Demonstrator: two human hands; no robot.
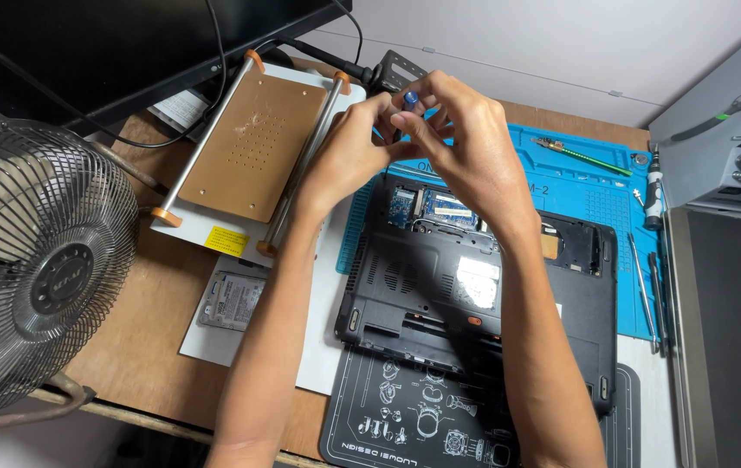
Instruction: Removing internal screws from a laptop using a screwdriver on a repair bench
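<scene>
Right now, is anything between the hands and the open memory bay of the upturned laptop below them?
Nothing visible. The left hand and right hand pinch a small blue-tipped part above the laptop; its memory bay lies uncovered just beneath.

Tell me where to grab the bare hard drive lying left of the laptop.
The hard drive lies flat, label up, on the white sheet. Pinch its two long side edges from above with your left hand, coming from the near left, since the laptop base and the heating plate crowd the other sides.
</scene>
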